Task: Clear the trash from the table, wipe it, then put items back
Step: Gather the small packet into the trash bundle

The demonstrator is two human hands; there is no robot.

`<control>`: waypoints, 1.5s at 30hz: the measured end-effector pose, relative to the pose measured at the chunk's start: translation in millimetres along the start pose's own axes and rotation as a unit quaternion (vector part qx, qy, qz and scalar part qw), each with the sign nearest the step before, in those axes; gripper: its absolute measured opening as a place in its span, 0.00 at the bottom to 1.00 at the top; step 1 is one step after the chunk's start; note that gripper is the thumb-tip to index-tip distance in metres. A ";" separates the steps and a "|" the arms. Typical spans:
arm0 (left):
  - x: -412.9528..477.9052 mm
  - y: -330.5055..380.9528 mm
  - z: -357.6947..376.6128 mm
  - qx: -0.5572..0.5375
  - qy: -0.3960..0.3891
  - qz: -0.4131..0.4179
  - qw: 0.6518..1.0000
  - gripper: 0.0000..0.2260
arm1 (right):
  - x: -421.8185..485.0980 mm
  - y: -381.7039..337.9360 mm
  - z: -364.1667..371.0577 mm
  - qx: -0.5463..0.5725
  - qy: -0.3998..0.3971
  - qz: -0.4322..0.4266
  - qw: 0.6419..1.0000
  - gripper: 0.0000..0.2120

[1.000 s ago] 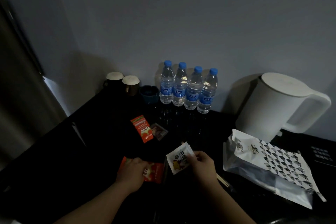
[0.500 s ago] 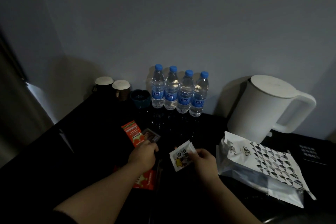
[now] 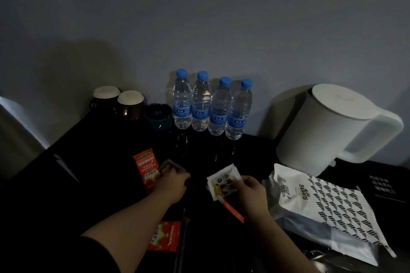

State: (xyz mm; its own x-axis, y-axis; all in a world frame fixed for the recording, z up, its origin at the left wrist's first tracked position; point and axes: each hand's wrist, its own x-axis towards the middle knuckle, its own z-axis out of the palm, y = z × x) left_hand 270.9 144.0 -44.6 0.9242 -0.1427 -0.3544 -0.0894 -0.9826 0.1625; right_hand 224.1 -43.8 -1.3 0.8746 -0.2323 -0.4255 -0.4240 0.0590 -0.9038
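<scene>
two scraps are pinched in the right hand (image 3: 250,193): a white wrapper (image 3: 223,183) with a cartoon print, held between thumb and fingers, and an orange strip (image 3: 233,209) poking out beneath it, both lifted just off the black table (image 3: 88,162). the left hand (image 3: 174,184) reaches forward with its fingertips at a small dark packet (image 3: 167,164) that lies flat, just beside a red wrapper (image 3: 146,168). whether those fingers have closed on the packet i cannot tell, it is too dim. a second red wrapper (image 3: 165,236) lies nearer, by the left forearm. off to the right lies a patterned bakery bag (image 3: 321,206), with a white kettle (image 3: 328,126) behind it. along the wall stand four water bottles (image 3: 218,108), a blue ashtray (image 3: 158,115) and two cups (image 3: 131,102). to my eye this is the trash-gathering step, early on, with no wiping begun. next the left hand needs to work a fingertip under that flat packet and pinch it up, then take the two red wrappers, keeping clear of the bottles.
</scene>
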 end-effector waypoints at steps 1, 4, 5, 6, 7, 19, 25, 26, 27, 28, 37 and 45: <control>-0.8 -0.7 4.6 -0.002 0.002 -0.005 1.000 0.20 | 2.4 0.6 0.0 0.004 0.001 0.005 1.000 0.05; -2.6 -2.0 12.5 0.028 0.024 -0.019 0.999 0.21 | 4.6 2.9 0.1 0.015 -0.002 0.018 1.000 0.05; -3.7 -2.5 13.1 0.039 0.028 -0.021 0.999 0.22 | 4.8 4.2 0.3 0.014 -0.002 0.020 1.000 0.05; -4.6 -3.0 12.5 0.049 0.031 -0.023 0.998 0.23 | 4.5 4.9 0.2 0.013 -0.002 0.020 1.000 0.05; -4.8 -3.5 11.2 0.060 0.036 -0.028 0.997 0.24 | 3.9 5.2 -0.1 0.010 -0.003 0.019 1.000 0.05; -6.1 -6.6 -7.6 0.051 0.065 -0.033 0.996 0.14 | -9.8 -1.4 -4.7 0.045 -0.029 0.039 0.998 0.06; -13.8 -4.0 -11.0 -0.301 0.216 -0.087 0.925 0.12 | -18.8 -3.2 -4.1 0.053 -0.038 0.051 0.997 0.07; -17.5 -1.7 -12.8 -0.349 0.239 -0.092 0.901 0.14 | -20.8 -3.3 -4.0 0.053 -0.035 0.056 0.996 0.07; -21.1 1.5 -14.7 -0.388 0.254 -0.088 0.882 0.15 | -21.9 -2.3 -3.8 0.049 -0.033 0.061 0.996 0.07; -26.4 5.8 -17.3 -0.421 0.265 -0.075 0.864 0.15 | -24.1 -2.0 -3.4 0.046 -0.035 0.063 0.996 0.07; -91.5 39.9 -30.2 -0.391 0.222 0.135 0.883 0.07 | -53.9 -7.5 -1.3 0.096 -0.030 0.059 0.993 0.06; -108.2 56.3 -13.8 -0.306 0.145 0.188 0.922 0.09 | -80.2 2.8 -7.8 0.177 -0.039 0.034 0.983 0.13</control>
State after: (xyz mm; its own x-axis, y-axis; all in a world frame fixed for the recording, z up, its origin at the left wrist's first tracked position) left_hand 171.0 105.8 15.6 0.9390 -0.3343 0.0800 -0.2796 -0.6072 0.7438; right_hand 151.0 -32.6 30.7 0.8684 -0.1425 -0.4750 -0.3854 0.4089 -0.8272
